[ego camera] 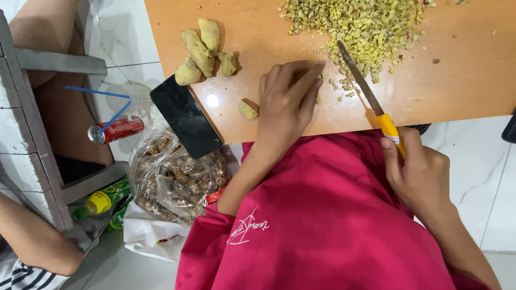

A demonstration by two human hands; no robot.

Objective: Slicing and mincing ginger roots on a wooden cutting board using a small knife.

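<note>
Here, seen from the head camera, two bare hands work at a wooden cutting board (pixel 462 91) strewn with chopped ginger

The left hand (pixel 287 102) lies palm down on the board, fingers curled loosely and bunched at the tips over something small that cannot be made out, beside the near edge of the pile of chopped ginger (pixel 360 27). The right hand (pixel 416 169) is closed around the yellow handle of a knife (pixel 371 96), whose blade slants up across the board with its tip in the pile. A single peeled ginger piece (pixel 248 109) sits just left of the left hand; more peeled ginger pieces (pixel 203 51) cluster farther up, and a black phone (pixel 185 118) overhangs the board's left edge
</note>
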